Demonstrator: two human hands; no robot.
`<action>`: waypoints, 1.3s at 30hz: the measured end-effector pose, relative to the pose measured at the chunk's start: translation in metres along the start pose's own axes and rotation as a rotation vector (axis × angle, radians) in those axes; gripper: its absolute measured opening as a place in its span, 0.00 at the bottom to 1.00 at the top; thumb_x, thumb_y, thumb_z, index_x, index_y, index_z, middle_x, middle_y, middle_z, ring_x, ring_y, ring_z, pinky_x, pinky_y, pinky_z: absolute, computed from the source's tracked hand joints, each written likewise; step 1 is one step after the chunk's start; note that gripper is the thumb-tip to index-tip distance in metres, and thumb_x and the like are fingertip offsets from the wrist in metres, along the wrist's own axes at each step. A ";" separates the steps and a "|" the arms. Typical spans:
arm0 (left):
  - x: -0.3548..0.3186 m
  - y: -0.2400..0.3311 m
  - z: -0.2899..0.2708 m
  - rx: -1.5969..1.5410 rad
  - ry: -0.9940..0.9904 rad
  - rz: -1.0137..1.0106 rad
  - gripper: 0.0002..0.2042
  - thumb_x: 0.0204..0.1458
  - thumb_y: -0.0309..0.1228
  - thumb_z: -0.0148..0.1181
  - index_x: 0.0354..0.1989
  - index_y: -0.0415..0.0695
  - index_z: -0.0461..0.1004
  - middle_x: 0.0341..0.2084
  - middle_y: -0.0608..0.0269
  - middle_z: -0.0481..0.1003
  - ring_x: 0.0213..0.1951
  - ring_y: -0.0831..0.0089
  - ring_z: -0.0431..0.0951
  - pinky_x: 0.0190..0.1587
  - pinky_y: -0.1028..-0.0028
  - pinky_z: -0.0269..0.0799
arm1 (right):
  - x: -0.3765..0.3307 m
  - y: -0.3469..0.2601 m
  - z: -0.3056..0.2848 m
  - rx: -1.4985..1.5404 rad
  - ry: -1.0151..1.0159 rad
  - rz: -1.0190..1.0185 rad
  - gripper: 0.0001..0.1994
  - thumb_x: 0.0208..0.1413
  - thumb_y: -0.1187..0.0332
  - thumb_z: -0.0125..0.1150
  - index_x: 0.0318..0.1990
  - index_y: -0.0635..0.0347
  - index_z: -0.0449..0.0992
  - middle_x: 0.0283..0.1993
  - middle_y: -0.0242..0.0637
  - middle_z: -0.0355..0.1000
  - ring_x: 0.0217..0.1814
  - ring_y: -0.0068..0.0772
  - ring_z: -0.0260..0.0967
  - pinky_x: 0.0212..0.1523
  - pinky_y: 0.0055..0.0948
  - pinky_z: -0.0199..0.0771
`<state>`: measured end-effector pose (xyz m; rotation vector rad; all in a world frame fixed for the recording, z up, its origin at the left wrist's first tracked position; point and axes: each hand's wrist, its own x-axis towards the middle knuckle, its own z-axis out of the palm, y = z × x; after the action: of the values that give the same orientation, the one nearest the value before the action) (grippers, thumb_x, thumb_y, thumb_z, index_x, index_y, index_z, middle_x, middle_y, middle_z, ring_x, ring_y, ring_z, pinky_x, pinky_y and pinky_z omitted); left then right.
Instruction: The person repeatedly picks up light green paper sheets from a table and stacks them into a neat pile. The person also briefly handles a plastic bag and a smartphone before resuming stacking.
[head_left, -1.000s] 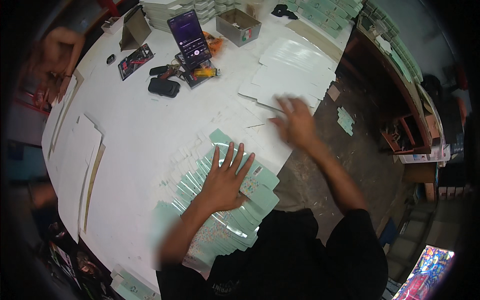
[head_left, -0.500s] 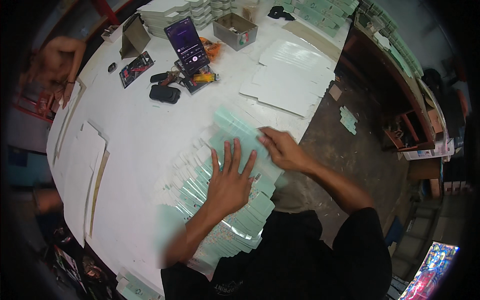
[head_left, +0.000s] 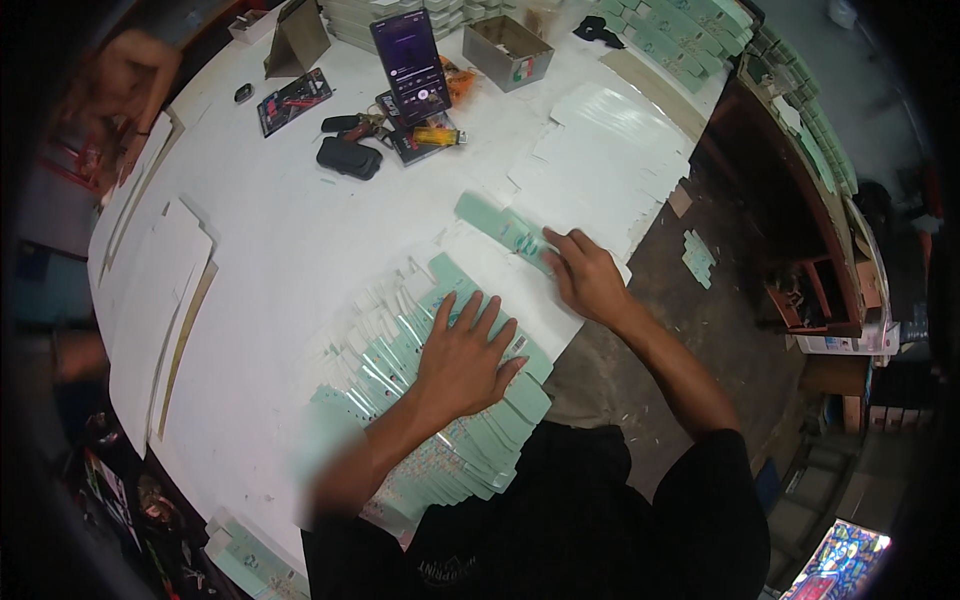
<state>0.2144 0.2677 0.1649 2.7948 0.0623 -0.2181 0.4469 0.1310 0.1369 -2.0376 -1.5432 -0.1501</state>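
Note:
My left hand point(head_left: 465, 352) lies flat with fingers spread on a fanned-out row of pale green printed carton blanks point(head_left: 470, 448), which overlap along the table's near edge. Beyond it, my right hand point(head_left: 592, 280) has its fingers bent onto a single carton blank point(head_left: 487, 215), at the right end of its folded green strip. White surface shows just below that strip; whether it belongs to the same blank, I cannot tell. Part of the strip is hidden under my right fingers.
White sheets point(head_left: 590, 150) lie at the right edge, others point(head_left: 150, 310) at the left. A phone point(head_left: 412, 65) stands beside a yellow lighter point(head_left: 437, 136), a black pouch point(head_left: 348, 158) and a metal box point(head_left: 508, 55). Another person point(head_left: 125, 85) sits far left.
My right hand has moved slightly right and onto the strip of the carton blank, which now lies farther from my left hand. My left hand stays spread on the fanned blanks. The view has shifted slightly.

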 end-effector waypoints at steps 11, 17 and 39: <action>0.000 -0.005 0.008 -0.038 0.270 0.070 0.43 0.65 0.56 0.55 0.77 0.34 0.54 0.77 0.32 0.48 0.79 0.38 0.44 0.79 0.43 0.37 | -0.019 -0.060 0.020 0.534 -0.419 0.441 0.14 0.72 0.67 0.52 0.36 0.69 0.73 0.29 0.60 0.72 0.32 0.67 0.71 0.34 0.49 0.71; 0.004 -0.009 0.018 -0.023 0.263 0.024 0.37 0.66 0.54 0.53 0.73 0.36 0.63 0.74 0.34 0.57 0.78 0.42 0.52 0.78 0.45 0.41 | 0.002 -0.051 -0.005 0.333 -0.494 0.433 0.13 0.66 0.63 0.63 0.36 0.67 0.80 0.22 0.50 0.75 0.22 0.53 0.75 0.30 0.45 0.74; -0.006 -0.018 0.026 -0.153 0.386 0.031 0.29 0.56 0.42 0.60 0.59 0.29 0.76 0.63 0.33 0.71 0.72 0.42 0.63 0.79 0.44 0.38 | -0.010 -0.093 0.063 1.023 -0.078 0.342 0.44 0.69 0.37 0.46 0.76 0.71 0.54 0.77 0.58 0.58 0.80 0.55 0.54 0.79 0.51 0.48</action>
<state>0.2036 0.2759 0.1355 2.6424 0.1217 0.3222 0.3433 0.1699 0.1150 -1.4116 -0.9465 0.7125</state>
